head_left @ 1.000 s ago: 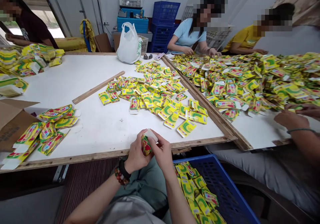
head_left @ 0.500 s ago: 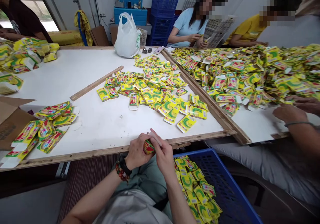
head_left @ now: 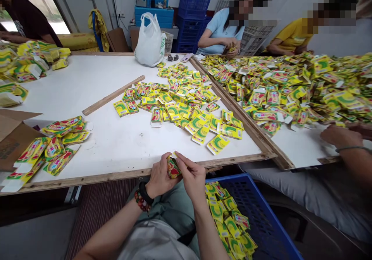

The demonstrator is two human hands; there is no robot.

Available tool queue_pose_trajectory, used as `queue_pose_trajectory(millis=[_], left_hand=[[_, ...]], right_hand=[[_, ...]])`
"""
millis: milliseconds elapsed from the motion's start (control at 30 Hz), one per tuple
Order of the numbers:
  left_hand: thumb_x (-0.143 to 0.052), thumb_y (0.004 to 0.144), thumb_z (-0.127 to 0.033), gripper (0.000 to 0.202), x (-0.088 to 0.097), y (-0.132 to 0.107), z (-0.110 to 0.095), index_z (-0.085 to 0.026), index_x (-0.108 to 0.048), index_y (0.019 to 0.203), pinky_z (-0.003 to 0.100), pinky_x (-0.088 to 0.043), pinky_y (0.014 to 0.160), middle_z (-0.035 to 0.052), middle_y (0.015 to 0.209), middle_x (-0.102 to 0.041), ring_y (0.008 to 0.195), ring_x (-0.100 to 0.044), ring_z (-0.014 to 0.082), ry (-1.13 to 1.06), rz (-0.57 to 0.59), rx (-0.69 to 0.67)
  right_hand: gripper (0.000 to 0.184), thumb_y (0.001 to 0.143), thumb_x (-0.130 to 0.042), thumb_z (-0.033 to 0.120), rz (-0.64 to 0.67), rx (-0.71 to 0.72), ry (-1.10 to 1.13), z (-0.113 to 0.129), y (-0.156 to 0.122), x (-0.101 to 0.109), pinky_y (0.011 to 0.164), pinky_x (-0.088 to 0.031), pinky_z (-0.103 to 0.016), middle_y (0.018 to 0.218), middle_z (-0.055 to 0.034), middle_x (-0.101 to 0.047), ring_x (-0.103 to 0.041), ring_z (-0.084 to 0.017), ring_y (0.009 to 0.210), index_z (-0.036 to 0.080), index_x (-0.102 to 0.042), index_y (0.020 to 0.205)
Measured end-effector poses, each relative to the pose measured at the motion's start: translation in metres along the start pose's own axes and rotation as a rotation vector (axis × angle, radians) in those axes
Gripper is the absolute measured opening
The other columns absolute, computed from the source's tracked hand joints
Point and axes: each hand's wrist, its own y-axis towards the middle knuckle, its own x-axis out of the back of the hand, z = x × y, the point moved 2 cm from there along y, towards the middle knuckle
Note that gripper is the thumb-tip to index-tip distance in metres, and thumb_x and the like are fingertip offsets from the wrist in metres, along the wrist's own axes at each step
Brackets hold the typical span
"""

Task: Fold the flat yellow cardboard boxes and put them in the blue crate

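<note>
Gripped paperboard carton (head_left: 173, 167) is glossy printed card; just below the grip, blue plastic crate (head_left: 261, 213) with moulded mesh walls; just ahead, smooth matt white table top (head_left: 116, 147) edged by rough bare wood frame (head_left: 87, 180).

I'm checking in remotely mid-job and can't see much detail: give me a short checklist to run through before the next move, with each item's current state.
1. Grip on the folded yellow carton: ok, held between the left hand and right hand.
2. Carton's flaps seated: cannot tell, the fingers hide them.
3. Blue plastic crate within reach: ok, just below and right of the hands.
4. Yellow cartons in the crate neatly stacked: not ok, they lie in a loose jumble.
5. Co-worker's hand apart from the person's hands: ok, well off to the right.
</note>
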Motion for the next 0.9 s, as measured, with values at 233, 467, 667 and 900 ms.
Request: queue_pose_trajectory(millis=[233, 467, 667, 900], left_hand=[[-0.053, 0.078, -0.030, 0.049, 0.000, 0.003, 0.002, -0.017, -0.031, 0.120, 0.034, -0.045, 0.067, 0.0098, 0.103, -0.057, 0.080, -0.060, 0.0222, -0.015, -0.030, -0.041], [-0.055, 0.073, -0.026, 0.049, -0.007, 0.002, -0.007, -0.019, -0.033, 0.116, 0.033, -0.045, 0.065, 0.0073, 0.097, -0.057, 0.079, -0.060, 0.0223, -0.011, 0.048, -0.129], [-0.052, 0.076, -0.022, 0.045, -0.023, 0.011, -0.008, -0.018, -0.033, 0.117, 0.032, -0.045, 0.065, 0.0074, 0.096, -0.058, 0.080, -0.061, 0.0223, 0.019, 0.010, -0.196], [-0.053, 0.079, -0.023, 0.048, -0.021, 0.018, -0.004, -0.018, -0.034, 0.123, 0.034, -0.048, 0.077, 0.0111, 0.113, -0.053, 0.093, -0.058, 0.0218, -0.110, 0.008, -0.144]], right_hand=[[0.032, 0.085, -0.060, 0.028, 0.088, 0.280, -0.123, 0.007, -0.006, -0.006, 0.085, -0.057, -0.030, 0.108, -0.0064, -0.070, -0.070, -0.020, 0.093, 0.021, -0.068, 0.115], [0.027, 0.085, -0.060, 0.022, -0.022, 0.285, -0.059, 0.002, -0.019, 0.008, 0.084, -0.058, -0.030, 0.105, -0.0064, -0.071, -0.070, -0.019, 0.093, 0.023, -0.070, 0.110], [0.032, 0.082, -0.063, 0.024, -0.105, 0.206, -0.076, 0.004, -0.013, 0.015, 0.089, -0.056, -0.033, 0.111, -0.0075, -0.069, -0.069, -0.020, 0.097, 0.022, -0.069, 0.114], [0.043, 0.083, -0.063, 0.026, -0.169, 0.149, 0.062, -0.007, -0.009, 0.001, 0.092, -0.055, -0.036, 0.117, -0.0092, -0.067, -0.067, -0.021, 0.102, 0.021, -0.061, 0.126]])
